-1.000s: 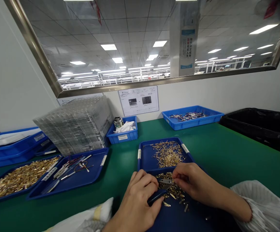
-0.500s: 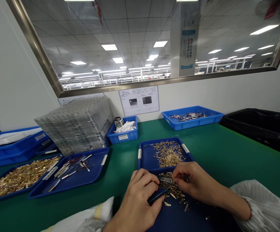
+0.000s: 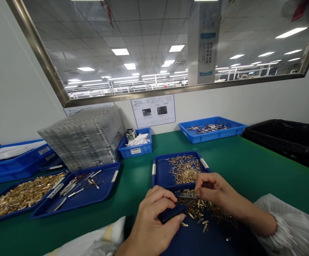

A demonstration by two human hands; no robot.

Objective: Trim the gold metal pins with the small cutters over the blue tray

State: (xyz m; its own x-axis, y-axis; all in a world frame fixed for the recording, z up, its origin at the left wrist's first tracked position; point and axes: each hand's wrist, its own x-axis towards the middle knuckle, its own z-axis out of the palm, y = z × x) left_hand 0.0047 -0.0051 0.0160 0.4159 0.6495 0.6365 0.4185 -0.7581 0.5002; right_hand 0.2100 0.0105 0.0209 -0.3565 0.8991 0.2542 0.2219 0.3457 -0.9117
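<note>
My left hand (image 3: pixel 154 220) is wrapped around a pair of small pliers (image 3: pixel 171 213) with dark blue handles. Their metal jaws point right, over a dark blue tray (image 3: pixel 194 241) that holds small gold-coloured metal pieces (image 3: pixel 193 211). At the jaw tips, my right hand (image 3: pixel 211 190) is closed in a pinch; whatever lies between its fingertips is too small or hidden to make out. Just behind both hands stands another dark blue tray (image 3: pixel 159 177) with a heap of thin gold-coloured pins (image 3: pixel 187 170).
On the left lie a tray of gold parts (image 3: pixel 23 193) and a tray of wired parts (image 3: pixel 101 190), before stacked clear plastic trays (image 3: pixel 87 142). Farther back are a blue bin (image 3: pixel 135 151) with white cloth and a blue tray (image 3: pixel 215 133). A black-lined bin (image 3: pixel 282 138) stands at right.
My right hand has risen slightly up and to the right, its fingertips staying near the jaws. The pliers' handles look farther apart in my left hand.
</note>
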